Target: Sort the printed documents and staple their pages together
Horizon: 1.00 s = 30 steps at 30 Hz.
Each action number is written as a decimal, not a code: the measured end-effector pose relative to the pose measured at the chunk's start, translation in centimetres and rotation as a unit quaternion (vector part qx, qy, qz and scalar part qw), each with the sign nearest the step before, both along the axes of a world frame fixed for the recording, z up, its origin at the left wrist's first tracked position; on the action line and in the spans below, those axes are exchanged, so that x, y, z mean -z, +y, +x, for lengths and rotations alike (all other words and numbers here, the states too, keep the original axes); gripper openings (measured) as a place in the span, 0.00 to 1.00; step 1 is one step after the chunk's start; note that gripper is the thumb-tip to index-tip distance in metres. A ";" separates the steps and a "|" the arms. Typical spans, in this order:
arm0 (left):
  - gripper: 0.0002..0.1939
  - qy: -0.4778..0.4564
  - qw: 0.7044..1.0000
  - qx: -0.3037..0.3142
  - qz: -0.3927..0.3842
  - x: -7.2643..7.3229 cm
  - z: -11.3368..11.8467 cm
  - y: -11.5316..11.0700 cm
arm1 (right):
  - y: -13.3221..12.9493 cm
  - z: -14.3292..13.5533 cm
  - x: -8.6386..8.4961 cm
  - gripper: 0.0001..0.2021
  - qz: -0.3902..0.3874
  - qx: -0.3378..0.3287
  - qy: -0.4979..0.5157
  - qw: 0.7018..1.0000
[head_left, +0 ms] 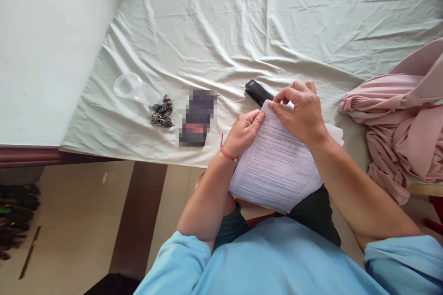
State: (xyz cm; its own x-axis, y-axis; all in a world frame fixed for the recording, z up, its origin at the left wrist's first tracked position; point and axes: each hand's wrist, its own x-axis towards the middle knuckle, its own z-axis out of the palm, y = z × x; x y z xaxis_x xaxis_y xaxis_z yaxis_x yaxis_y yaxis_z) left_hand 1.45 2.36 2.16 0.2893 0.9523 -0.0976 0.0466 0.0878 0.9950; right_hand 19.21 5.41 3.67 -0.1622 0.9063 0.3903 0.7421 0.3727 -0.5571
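Note:
A stack of printed paper sheets (277,161) hangs tilted over the table's front edge, above the lap. My left hand (244,133), with a red string at its wrist, pinches the stack near its upper left corner. The thumb and fingers of my right hand (301,108) are closed on the top edge of the same sheets, close to that corner. Just behind the papers lies a black stapler (258,92), its near end hidden by the sheets and my right hand.
On the pale cloth-covered table (214,18) lie a clear plastic cup (128,86), a bunch of keys (162,113) and a pixelated dark object (197,117). Pink fabric (401,124) is heaped at the right. A white wall stands at the left.

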 end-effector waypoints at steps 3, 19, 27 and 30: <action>0.29 0.001 1.000 0.001 -0.004 0.0 0.0 0.0 | 0.0 0.0 -0.1 0.08 -0.006 0.010 -0.008 1.000; 0.29 0.013 1.000 -0.011 0.013 0.4 0.0 0.1 | -0.9 0.2 -0.6 0.08 0.031 -0.039 -0.019 0.999; 0.29 0.005 1.000 -0.003 0.004 0.5 0.0 0.0 | -0.2 0.8 -0.7 0.05 0.011 -0.058 -0.018 0.998; 0.29 0.002 1.000 -0.005 0.001 0.5 -0.1 0.1 | -0.2 0.9 -0.9 0.05 0.012 -0.076 -0.022 0.997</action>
State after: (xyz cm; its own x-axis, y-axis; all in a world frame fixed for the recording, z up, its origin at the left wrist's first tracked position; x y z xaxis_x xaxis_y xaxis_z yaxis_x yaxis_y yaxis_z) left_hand 1.39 2.43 1.62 0.2792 0.9553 -0.0974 0.0497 0.0869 0.9950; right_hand 20.09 5.23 4.55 -0.3141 0.8604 0.4013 0.6996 0.4955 -0.5148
